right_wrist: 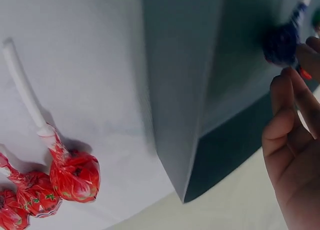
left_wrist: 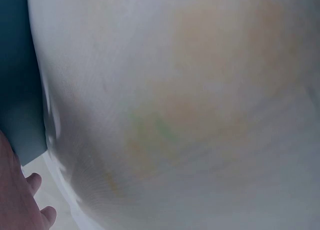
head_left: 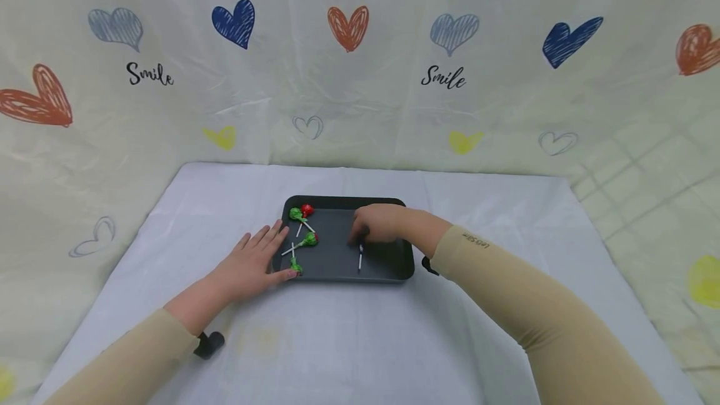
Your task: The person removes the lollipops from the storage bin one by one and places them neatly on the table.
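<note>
A dark rectangular tray (head_left: pixel 337 270) lies on the white cloth. My right hand (head_left: pixel 382 222) reaches into its right half and pinches the wrapped head of a blue lollipop (right_wrist: pixel 281 43). In the head view the fingers cover that head, and its white stick (head_left: pixel 360 260) points toward me. Fingers spread, my left hand (head_left: pixel 254 265) rests at the tray's left edge, its thumb over the near left corner. Beside it in the tray are green lollipops (head_left: pixel 309 239) and a red lollipop (head_left: pixel 307 210), their sticks crossing at angles.
Several red lollipops (right_wrist: pixel 76 176) lie on the cloth outside the tray in the right wrist view; the right forearm hides that spot in the head view. A sheet (head_left: pixel 371 92) printed with hearts hangs behind the table. Faint yellowish stains (head_left: pixel 264 337) mark the cloth in front.
</note>
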Demonstrator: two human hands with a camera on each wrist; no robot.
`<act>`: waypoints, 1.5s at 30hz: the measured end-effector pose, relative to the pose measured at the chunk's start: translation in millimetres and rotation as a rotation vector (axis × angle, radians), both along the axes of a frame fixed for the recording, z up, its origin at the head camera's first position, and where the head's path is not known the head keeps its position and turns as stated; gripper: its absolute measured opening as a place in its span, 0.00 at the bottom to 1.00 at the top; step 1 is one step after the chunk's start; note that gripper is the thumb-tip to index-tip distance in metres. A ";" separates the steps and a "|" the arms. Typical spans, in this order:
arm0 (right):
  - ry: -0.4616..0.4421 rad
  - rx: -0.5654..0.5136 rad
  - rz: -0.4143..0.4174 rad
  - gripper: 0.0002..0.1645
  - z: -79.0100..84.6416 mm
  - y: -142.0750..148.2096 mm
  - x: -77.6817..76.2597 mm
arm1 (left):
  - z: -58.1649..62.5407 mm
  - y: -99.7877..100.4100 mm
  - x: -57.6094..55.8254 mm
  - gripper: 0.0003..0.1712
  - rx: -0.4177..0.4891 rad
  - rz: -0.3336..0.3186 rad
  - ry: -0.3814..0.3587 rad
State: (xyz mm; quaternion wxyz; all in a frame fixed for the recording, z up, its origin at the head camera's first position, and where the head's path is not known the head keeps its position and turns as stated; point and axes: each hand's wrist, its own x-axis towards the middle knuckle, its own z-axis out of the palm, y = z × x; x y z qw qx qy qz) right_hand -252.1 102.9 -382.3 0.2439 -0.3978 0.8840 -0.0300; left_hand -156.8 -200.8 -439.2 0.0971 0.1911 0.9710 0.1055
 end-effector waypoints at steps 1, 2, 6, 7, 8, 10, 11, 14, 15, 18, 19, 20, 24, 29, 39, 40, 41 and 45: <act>0.000 -0.014 -0.010 0.20 1.9 1.2 -0.9 | 0.2 -0.4 0.3 0.62 0.002 0.000 -0.001; -0.007 -0.029 -0.029 0.21 4.0 2.2 -1.8 | 0.5 -0.6 0.5 0.62 -0.002 0.004 -0.003; -0.042 -0.081 -0.116 0.20 8.5 6.8 -5.3 | 0.0 -1.0 0.3 0.62 -0.014 0.012 -0.009; -0.048 -0.087 -0.128 0.20 8.4 7.8 -6.1 | -0.5 -1.0 0.2 0.62 -0.013 0.012 -0.009; -0.053 -0.090 -0.141 0.19 8.0 8.7 -6.7 | -0.9 -1.0 0.0 0.62 -0.012 0.013 -0.009; -0.056 -0.090 -0.157 0.19 6.4 9.9 -7.4 | -1.8 -1.0 -0.2 0.62 -0.004 0.011 -0.007; -0.058 -0.087 -0.162 0.20 5.5 10.1 -7.5 | -2.0 -0.9 -0.2 0.62 0.001 0.009 -0.005; -0.051 -0.071 -0.166 0.19 0.9 10.5 -8.5 | -2.3 -0.5 0.3 0.62 0.011 0.006 0.000; -0.048 -0.065 -0.165 0.19 -0.6 10.2 -8.5 | -2.4 -0.4 0.4 0.62 0.010 0.007 0.000; -0.035 -0.052 -0.153 0.18 -5.0 8.7 -8.9 | -2.7 -0.4 0.7 0.62 0.010 0.007 0.001; -0.033 -0.051 -0.152 0.17 -6.1 8.0 -8.6 | -2.9 -0.5 0.6 0.62 0.009 0.007 0.002; -0.029 -0.050 -0.150 0.17 -7.4 7.4 -8.6 | -2.9 -0.4 0.6 0.62 0.007 0.009 0.001; -0.025 -0.050 -0.151 0.15 -10.3 4.6 -6.9 | -2.2 -0.3 1.2 0.62 0.007 0.008 0.000; -0.038 -0.048 -0.162 0.14 -11.0 2.0 -4.0 | -1.8 0.4 1.0 0.62 -0.003 0.005 -0.008; -0.036 -0.069 -0.187 0.16 -8.7 8.7 -6.7 | -1.4 1.1 0.9 0.62 -0.008 0.011 -0.012; -0.040 -0.084 -0.193 0.16 -6.7 9.7 -7.3 | -1.6 1.0 0.8 0.62 -0.011 0.015 -0.016; -0.042 -0.097 -0.197 0.16 -4.6 10.9 -7.9 | -2.0 0.9 0.6 0.62 -0.010 0.013 -0.014; -0.051 -0.138 -0.211 0.17 3.8 15.3 -9.9 | -2.9 -0.2 0.7 0.62 -0.002 0.014 -0.008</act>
